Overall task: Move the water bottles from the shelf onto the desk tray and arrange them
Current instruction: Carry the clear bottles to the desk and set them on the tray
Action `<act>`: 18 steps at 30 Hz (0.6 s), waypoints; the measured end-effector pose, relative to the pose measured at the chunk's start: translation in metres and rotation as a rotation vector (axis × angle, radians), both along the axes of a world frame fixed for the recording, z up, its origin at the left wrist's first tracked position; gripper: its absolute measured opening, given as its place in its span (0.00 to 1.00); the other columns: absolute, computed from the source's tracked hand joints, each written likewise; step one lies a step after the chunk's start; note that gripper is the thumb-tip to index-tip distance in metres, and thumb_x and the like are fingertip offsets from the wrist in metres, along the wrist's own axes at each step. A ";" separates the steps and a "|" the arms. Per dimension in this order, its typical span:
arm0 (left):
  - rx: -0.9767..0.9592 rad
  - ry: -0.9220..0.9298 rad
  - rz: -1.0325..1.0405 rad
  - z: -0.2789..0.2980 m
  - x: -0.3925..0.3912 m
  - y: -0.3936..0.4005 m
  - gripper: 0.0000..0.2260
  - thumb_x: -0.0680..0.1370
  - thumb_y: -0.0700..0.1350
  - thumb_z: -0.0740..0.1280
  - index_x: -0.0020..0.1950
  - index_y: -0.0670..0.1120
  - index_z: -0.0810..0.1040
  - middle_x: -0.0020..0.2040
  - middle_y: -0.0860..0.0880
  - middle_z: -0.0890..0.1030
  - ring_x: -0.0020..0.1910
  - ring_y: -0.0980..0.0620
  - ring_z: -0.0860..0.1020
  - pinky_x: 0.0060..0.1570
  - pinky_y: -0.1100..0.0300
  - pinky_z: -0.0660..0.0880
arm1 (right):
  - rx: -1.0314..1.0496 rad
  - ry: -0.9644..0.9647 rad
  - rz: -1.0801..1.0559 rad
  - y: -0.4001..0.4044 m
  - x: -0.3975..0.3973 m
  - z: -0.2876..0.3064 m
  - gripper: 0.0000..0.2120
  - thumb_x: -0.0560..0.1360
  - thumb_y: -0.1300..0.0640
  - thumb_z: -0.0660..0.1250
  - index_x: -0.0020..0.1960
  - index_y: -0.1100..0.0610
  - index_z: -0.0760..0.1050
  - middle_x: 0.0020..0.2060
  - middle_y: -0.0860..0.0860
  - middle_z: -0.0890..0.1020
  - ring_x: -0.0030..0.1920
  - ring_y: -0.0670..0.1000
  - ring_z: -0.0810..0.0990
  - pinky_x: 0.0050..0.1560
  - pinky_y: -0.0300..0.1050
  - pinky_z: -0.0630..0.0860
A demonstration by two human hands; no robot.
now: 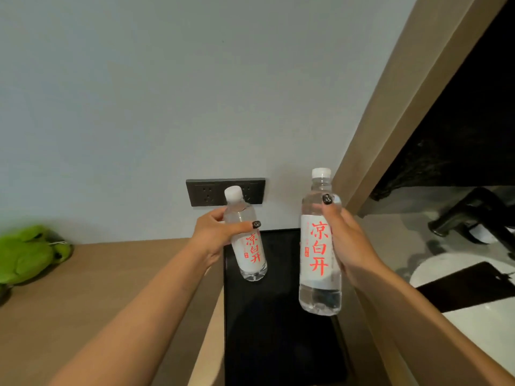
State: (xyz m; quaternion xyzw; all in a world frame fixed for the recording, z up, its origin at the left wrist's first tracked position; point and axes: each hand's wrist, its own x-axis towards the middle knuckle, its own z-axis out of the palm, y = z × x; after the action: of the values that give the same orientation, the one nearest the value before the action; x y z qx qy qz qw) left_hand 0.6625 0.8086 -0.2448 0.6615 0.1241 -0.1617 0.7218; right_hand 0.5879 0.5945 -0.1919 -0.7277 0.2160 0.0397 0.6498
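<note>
Head view | hands: left [214,235], right [348,246] each grip bottle | labels "凉白开"

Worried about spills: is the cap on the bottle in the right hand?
Yes. The white cap sits on the bottle held in the right hand.

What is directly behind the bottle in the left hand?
Behind the bottle gripped by the left hand is a dark wall socket panel on the grey wall; the cap covers part of it. Lower down lies the black tray, partly covered by the bottle.
</note>
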 end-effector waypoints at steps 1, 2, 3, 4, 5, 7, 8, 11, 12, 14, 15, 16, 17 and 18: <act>0.005 -0.009 -0.021 -0.001 0.005 0.000 0.24 0.63 0.36 0.79 0.56 0.45 0.80 0.52 0.46 0.83 0.51 0.47 0.82 0.48 0.50 0.80 | 0.007 0.005 -0.013 0.000 0.004 -0.002 0.21 0.78 0.38 0.58 0.63 0.50 0.69 0.47 0.55 0.83 0.46 0.54 0.84 0.51 0.54 0.80; 0.009 -0.012 -0.041 -0.002 0.009 0.000 0.24 0.63 0.36 0.79 0.57 0.46 0.80 0.52 0.47 0.83 0.50 0.47 0.82 0.45 0.51 0.80 | 0.025 0.008 -0.027 0.000 0.008 -0.003 0.21 0.77 0.38 0.58 0.63 0.51 0.70 0.45 0.55 0.83 0.44 0.54 0.84 0.49 0.52 0.80; 0.015 -0.012 -0.062 -0.004 0.013 0.000 0.25 0.63 0.35 0.79 0.58 0.46 0.79 0.52 0.48 0.83 0.50 0.48 0.82 0.43 0.52 0.80 | 0.037 0.012 -0.037 0.000 0.011 -0.004 0.22 0.77 0.38 0.58 0.62 0.51 0.70 0.44 0.55 0.83 0.43 0.54 0.83 0.47 0.51 0.80; 0.030 -0.014 -0.087 -0.006 0.016 -0.002 0.25 0.64 0.34 0.78 0.59 0.47 0.79 0.53 0.48 0.82 0.50 0.48 0.82 0.43 0.51 0.80 | 0.037 0.017 -0.045 0.001 0.015 -0.004 0.21 0.77 0.37 0.57 0.62 0.51 0.70 0.44 0.56 0.83 0.42 0.54 0.83 0.46 0.50 0.80; 0.050 -0.019 -0.109 -0.009 0.019 -0.003 0.26 0.64 0.33 0.78 0.59 0.48 0.78 0.53 0.48 0.82 0.50 0.48 0.81 0.44 0.51 0.80 | 0.032 0.022 -0.052 0.001 0.018 -0.006 0.22 0.76 0.37 0.57 0.61 0.51 0.70 0.44 0.56 0.83 0.43 0.55 0.84 0.46 0.51 0.81; 0.094 -0.040 -0.125 -0.017 0.023 -0.006 0.26 0.63 0.31 0.77 0.56 0.49 0.77 0.54 0.48 0.81 0.51 0.50 0.81 0.47 0.51 0.79 | 0.017 0.027 -0.038 0.002 0.024 -0.011 0.26 0.72 0.34 0.58 0.61 0.51 0.70 0.46 0.58 0.83 0.44 0.57 0.84 0.48 0.53 0.82; 0.105 -0.048 -0.120 -0.021 0.024 -0.007 0.26 0.63 0.30 0.77 0.55 0.50 0.76 0.54 0.48 0.81 0.51 0.51 0.81 0.48 0.52 0.79 | 0.006 0.025 -0.017 0.002 0.025 -0.013 0.30 0.68 0.31 0.59 0.61 0.51 0.70 0.46 0.58 0.83 0.45 0.57 0.85 0.49 0.55 0.81; 0.099 -0.055 -0.080 -0.033 0.027 -0.006 0.27 0.62 0.30 0.77 0.54 0.49 0.74 0.54 0.49 0.81 0.52 0.51 0.80 0.52 0.50 0.79 | -0.031 0.034 0.038 0.002 0.028 -0.022 0.35 0.63 0.28 0.58 0.62 0.49 0.70 0.46 0.56 0.84 0.46 0.56 0.85 0.52 0.59 0.80; 0.096 -0.059 -0.066 -0.036 0.029 -0.006 0.27 0.62 0.29 0.77 0.55 0.49 0.74 0.54 0.49 0.80 0.53 0.50 0.80 0.54 0.48 0.78 | -0.035 0.037 0.048 0.002 0.029 -0.026 0.31 0.67 0.29 0.58 0.62 0.48 0.70 0.46 0.56 0.84 0.45 0.55 0.85 0.52 0.60 0.80; 0.099 -0.071 -0.043 -0.042 0.031 -0.007 0.28 0.62 0.29 0.77 0.55 0.49 0.74 0.55 0.48 0.80 0.54 0.49 0.80 0.57 0.46 0.77 | -0.044 0.037 0.049 0.000 0.032 -0.032 0.23 0.74 0.35 0.59 0.62 0.48 0.71 0.46 0.55 0.84 0.45 0.54 0.85 0.52 0.59 0.80; 0.104 -0.079 -0.032 -0.046 0.032 -0.008 0.28 0.62 0.29 0.77 0.55 0.49 0.74 0.55 0.48 0.80 0.55 0.49 0.79 0.57 0.46 0.77 | -0.059 0.044 0.048 0.000 0.034 -0.034 0.20 0.76 0.37 0.58 0.61 0.48 0.71 0.46 0.54 0.84 0.45 0.54 0.85 0.51 0.58 0.80; 0.114 -0.087 -0.025 -0.049 0.033 -0.009 0.28 0.61 0.29 0.77 0.55 0.49 0.74 0.55 0.49 0.79 0.55 0.49 0.79 0.58 0.45 0.77 | -0.079 0.054 0.053 0.000 0.035 -0.036 0.19 0.77 0.38 0.58 0.61 0.49 0.71 0.45 0.54 0.84 0.45 0.54 0.85 0.51 0.58 0.80; 0.125 -0.094 -0.021 -0.052 0.034 -0.011 0.29 0.61 0.29 0.77 0.55 0.50 0.75 0.55 0.49 0.79 0.56 0.49 0.79 0.59 0.45 0.76 | -0.098 0.061 0.062 -0.001 0.036 -0.037 0.19 0.77 0.38 0.57 0.60 0.49 0.71 0.45 0.55 0.84 0.45 0.55 0.85 0.52 0.58 0.80; 0.137 -0.104 -0.023 -0.055 0.034 -0.012 0.29 0.61 0.30 0.78 0.55 0.51 0.75 0.56 0.50 0.80 0.57 0.49 0.78 0.60 0.45 0.76 | -0.110 0.065 0.075 -0.001 0.037 -0.037 0.19 0.77 0.38 0.57 0.59 0.50 0.71 0.45 0.55 0.84 0.44 0.55 0.85 0.52 0.59 0.80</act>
State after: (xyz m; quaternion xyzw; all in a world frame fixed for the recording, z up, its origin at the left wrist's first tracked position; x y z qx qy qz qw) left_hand 0.6968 0.7967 -0.2997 0.7183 0.0893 -0.1265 0.6783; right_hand 0.6245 0.5935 -0.2287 -0.7682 0.2114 0.0756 0.5996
